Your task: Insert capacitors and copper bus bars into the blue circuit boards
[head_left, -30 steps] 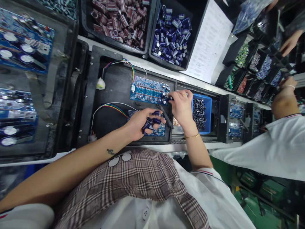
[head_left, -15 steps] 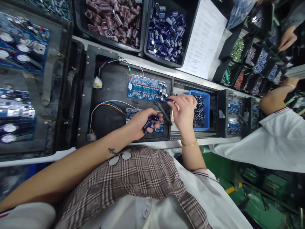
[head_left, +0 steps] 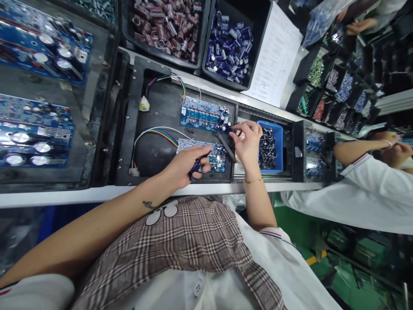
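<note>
My left hand (head_left: pixel 182 165) is closed round several dark blue capacitors (head_left: pixel 195 168), just over the lower circuit board (head_left: pixel 217 158). The fingers of my right hand (head_left: pixel 248 144) pinch a dark blue capacitor (head_left: pixel 228 128) at the lower right corner of the upper circuit board (head_left: pixel 204 114); whether its leads are in the board I cannot tell. Both blue boards lie in a black tray fixture (head_left: pixel 158 142), with coloured wires (head_left: pixel 158 130) running from their left ends. A dark strip (head_left: pixel 226 146) slants between the boards near my right fingertips.
Black bins of brown capacitors (head_left: pixel 169 26) and blue capacitors (head_left: pixel 230 49) stand behind the fixture, beside a paper sheet (head_left: pixel 274 56). A blue box (head_left: pixel 280 148) of small black parts is right of my right hand. Filled boards (head_left: pixel 35 142) lie left; a co-worker's arm (head_left: pixel 361 150) reaches in at right.
The view has shifted, so the fixture and bins appear further right. My right hand stays at the upper board's corner with the capacitor. My left hand still clutches its capacitors, turned slightly.
</note>
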The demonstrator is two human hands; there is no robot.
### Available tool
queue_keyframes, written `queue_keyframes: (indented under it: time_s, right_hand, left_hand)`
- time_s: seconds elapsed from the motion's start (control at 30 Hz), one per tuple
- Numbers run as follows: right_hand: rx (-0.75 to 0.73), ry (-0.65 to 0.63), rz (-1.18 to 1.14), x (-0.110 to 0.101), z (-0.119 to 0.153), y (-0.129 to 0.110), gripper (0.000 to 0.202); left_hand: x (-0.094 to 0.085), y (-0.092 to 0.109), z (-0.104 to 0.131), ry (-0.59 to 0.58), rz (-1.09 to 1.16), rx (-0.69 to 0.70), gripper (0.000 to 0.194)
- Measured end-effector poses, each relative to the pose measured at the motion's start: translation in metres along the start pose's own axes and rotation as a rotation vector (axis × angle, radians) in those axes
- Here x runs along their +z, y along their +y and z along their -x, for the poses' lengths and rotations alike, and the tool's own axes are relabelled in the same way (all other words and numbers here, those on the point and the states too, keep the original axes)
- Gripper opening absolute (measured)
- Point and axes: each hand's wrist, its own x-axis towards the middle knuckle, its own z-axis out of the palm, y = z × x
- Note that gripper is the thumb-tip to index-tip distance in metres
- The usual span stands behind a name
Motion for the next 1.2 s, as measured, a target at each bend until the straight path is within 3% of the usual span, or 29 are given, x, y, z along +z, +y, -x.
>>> queue_keyframes:
  time_s: [0.1, 0.33, 0.6, 0.7, 0.8, 0.9, 1.03, 1.2]
  right_hand:
    - [0.003, 0.001, -0.024, 0.0, -0.002, 0.003, 0.008]
    - [0.015, -0.024, -0.077, -0.001, -0.007, 0.005, 0.007]
    - [-0.094, -0.038, 0.099, 0.002, -0.004, -0.015, 0.012]
    - [-0.057, -0.043, 0.057, -0.014, 0.0, -0.032, 0.013]
    - [-0.066, -0.236, -0.16, -0.043, 0.012, -0.054, 0.026]
    - [-0.088, -0.433, -0.348, -0.063, 0.032, -0.066, 0.026]
    - [0.005, -0.385, -0.264, -0.058, 0.057, -0.055, 0.02]
    - [-0.029, -0.413, -0.141, -0.044, 0.068, -0.043, 0.022]
  left_hand:
    - [-0.005, 0.0, -0.001, -0.008, 0.004, 0.004, 0.006]
    - [-0.006, 0.006, -0.008, -0.038, -0.002, -0.024, 0.016]
    - [-0.008, 0.005, -0.01, -0.006, -0.051, 0.006, 0.024]
    - [-0.008, 0.005, -0.008, 0.002, -0.07, 0.022, 0.026]
    - [-0.004, 0.004, -0.003, -0.018, -0.037, 0.006, 0.031]
    - [0.002, -0.002, 0.003, -0.075, 0.057, -0.104, 0.021]
    - [0.003, -0.025, 0.011, -0.076, 0.107, -0.312, 0.015]
    - [-0.011, -0.053, 0.011, -0.213, 0.081, -0.472, 0.025]
